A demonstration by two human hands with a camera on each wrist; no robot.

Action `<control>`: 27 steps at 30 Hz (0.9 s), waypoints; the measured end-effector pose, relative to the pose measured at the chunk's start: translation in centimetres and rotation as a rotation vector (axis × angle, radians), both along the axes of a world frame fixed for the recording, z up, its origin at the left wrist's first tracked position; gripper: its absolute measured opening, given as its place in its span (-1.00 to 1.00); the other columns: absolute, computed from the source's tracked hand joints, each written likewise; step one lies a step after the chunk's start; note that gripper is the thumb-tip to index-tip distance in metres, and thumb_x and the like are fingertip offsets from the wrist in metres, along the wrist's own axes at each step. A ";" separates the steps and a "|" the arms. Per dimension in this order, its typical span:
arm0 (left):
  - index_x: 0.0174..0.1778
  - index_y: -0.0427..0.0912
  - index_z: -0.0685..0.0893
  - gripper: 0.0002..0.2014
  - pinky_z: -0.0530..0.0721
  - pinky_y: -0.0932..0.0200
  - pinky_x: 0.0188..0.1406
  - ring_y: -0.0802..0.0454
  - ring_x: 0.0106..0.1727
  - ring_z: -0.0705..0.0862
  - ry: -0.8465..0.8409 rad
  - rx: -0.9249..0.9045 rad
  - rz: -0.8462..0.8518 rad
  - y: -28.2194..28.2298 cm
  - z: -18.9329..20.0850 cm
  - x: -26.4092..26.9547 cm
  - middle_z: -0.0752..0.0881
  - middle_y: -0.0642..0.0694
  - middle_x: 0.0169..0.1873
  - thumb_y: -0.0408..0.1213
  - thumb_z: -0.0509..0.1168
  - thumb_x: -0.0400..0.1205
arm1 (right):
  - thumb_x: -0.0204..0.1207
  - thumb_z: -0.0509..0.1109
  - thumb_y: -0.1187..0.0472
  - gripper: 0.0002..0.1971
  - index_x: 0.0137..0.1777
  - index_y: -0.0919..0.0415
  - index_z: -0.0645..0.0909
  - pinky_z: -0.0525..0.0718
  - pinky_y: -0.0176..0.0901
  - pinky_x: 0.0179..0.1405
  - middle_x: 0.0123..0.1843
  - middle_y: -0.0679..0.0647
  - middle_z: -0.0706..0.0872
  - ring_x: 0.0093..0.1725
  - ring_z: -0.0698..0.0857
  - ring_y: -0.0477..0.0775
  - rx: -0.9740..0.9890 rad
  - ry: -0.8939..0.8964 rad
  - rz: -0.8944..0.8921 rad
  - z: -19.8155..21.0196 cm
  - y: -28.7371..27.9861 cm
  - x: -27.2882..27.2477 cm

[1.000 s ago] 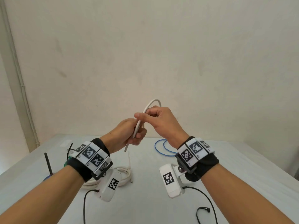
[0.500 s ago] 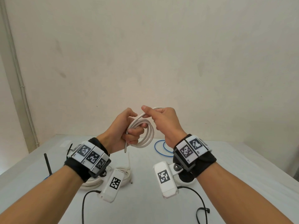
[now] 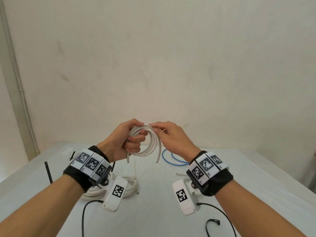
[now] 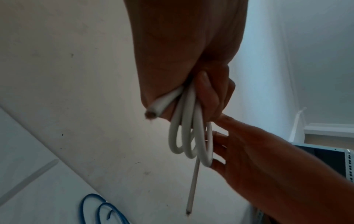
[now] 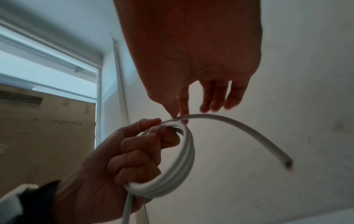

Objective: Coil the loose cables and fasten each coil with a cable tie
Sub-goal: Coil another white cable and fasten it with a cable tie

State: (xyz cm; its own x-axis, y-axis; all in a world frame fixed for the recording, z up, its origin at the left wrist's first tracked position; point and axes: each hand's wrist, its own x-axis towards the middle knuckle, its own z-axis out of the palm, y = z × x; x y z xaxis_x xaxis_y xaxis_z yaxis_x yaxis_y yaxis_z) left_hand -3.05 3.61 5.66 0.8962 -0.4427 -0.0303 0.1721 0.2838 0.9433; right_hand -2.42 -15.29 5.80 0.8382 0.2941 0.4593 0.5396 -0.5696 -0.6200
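We see the left hand (image 3: pixel 126 141) fisted around the white cable coil (image 3: pixel 150 142), held above the table (image 3: pixel 153 211); loops stand upright, both cut ends pointing down. Right hand (image 3: pixel 172 139) pinches the top strand, other fingers loose. Half a second ago: fewer loops. Blue cable (image 3: pixel 172 159) behind.

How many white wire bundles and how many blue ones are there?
White: 2, the held coil and the resting coil
Blue: 1, the blue cable
Total: 3
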 end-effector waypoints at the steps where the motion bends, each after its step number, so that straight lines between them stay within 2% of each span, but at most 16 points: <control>1: -0.30 -0.15 0.42 -0.70 0.06 0.28 -0.76 0.11 -0.66 -0.05 0.006 -0.016 0.006 0.1 0.0 0.1 0.10 0.07 -0.61 -0.11 0.11 0.71 | 0.78 0.30 0.16 -0.73 0.21 -0.01 0.85 0.58 -0.21 -0.07 -0.12 -0.13 0.82 -0.15 0.67 -0.13 0.011 0.001 -0.003 -0.1 -0.2 0.0; 3: -0.32 -0.14 0.41 -0.70 0.05 0.28 -0.77 0.12 -0.67 -0.05 0.015 -0.049 0.019 0.3 -0.1 0.1 0.15 0.09 -0.65 -0.10 0.11 0.71 | 0.76 0.34 0.15 -0.77 0.14 0.03 0.87 0.68 -0.16 -0.06 -0.12 -0.07 0.86 -0.16 0.73 -0.07 0.027 0.033 -0.029 -0.5 -0.4 0.4; 6: -0.33 -0.13 0.42 -0.71 0.05 0.27 -0.76 0.12 -0.67 -0.05 0.024 -0.084 0.042 0.3 -0.6 0.1 0.16 0.09 -0.65 -0.10 0.13 0.69 | 0.74 0.38 0.19 -0.79 0.17 0.10 0.86 0.82 -0.14 -0.06 -0.06 0.04 0.89 -0.11 0.83 0.02 0.089 0.137 -0.007 -0.9 -0.2 0.6; 8: -0.35 -0.13 0.42 -0.70 0.02 0.26 -0.73 0.12 -0.67 -0.05 0.025 -0.109 0.068 0.2 -0.8 0.1 0.16 0.10 -0.66 -0.11 0.13 0.69 | 0.74 0.37 0.18 -0.80 0.11 0.12 0.85 0.87 -0.05 -0.01 -0.14 0.07 0.89 -0.18 0.87 0.04 0.096 0.139 -0.022 -1.1 -0.1 0.6; 10: -0.36 -0.12 0.43 -0.69 -0.02 0.24 -0.69 0.11 -0.65 -0.07 0.023 -0.160 0.112 0.2 -0.9 0.3 0.16 0.10 -0.67 -0.11 0.12 0.70 | 0.75 0.34 0.20 -0.79 0.06 0.19 0.83 0.89 -0.01 -0.03 -0.22 0.12 0.88 -0.23 0.88 0.08 0.138 0.173 -0.025 -1.5 0.0 0.3; 14: -0.35 -0.11 0.39 -0.70 -0.03 0.23 -0.66 0.11 -0.67 -0.06 0.018 -0.240 0.182 0.0 -0.8 0.6 0.16 0.10 -0.69 -0.11 0.13 0.70 | 0.73 0.34 0.32 -0.79 0.18 0.28 0.81 0.89 -0.06 0.00 -0.16 0.22 0.90 -0.19 0.91 0.11 0.251 0.243 0.008 -2.2 0.5 -0.2; 19: -0.33 -0.10 0.38 -0.68 0.01 0.24 -0.68 0.19 -0.79 0.11 0.028 -0.322 0.188 -0.3 -1.1 0.8 0.18 0.10 -0.70 -0.10 0.13 0.73 | 0.73 0.36 0.32 -0.84 0.15 0.30 0.78 0.89 -0.02 0.03 -0.15 0.24 0.90 -0.17 0.92 0.12 0.309 0.278 0.024 -2.0 0.6 -0.4; 22: -0.33 -0.11 0.41 -0.65 0.04 0.27 -0.68 0.20 -0.78 0.13 0.034 -0.303 0.167 -0.1 -0.9 0.7 0.19 0.10 -0.69 -0.08 0.13 0.77 | 0.70 0.41 0.33 -0.90 0.08 0.33 0.75 0.90 -0.01 -0.01 -0.11 0.29 0.88 -0.16 0.92 0.16 0.397 0.324 0.028 -1.5 0.3 -0.7; 27: -0.31 -0.14 0.43 -0.62 0.05 0.29 -0.67 0.22 -0.78 0.15 -0.007 -0.224 0.102 -0.7 0.3 0.2 0.21 0.10 -0.67 -0.05 0.10 0.81 | 0.67 0.44 0.31 -0.91 0.01 0.30 0.77 0.91 0.03 -0.08 -0.20 0.22 0.87 -0.25 0.91 0.11 0.396 0.211 -0.127 -1.2 -0.3 0.0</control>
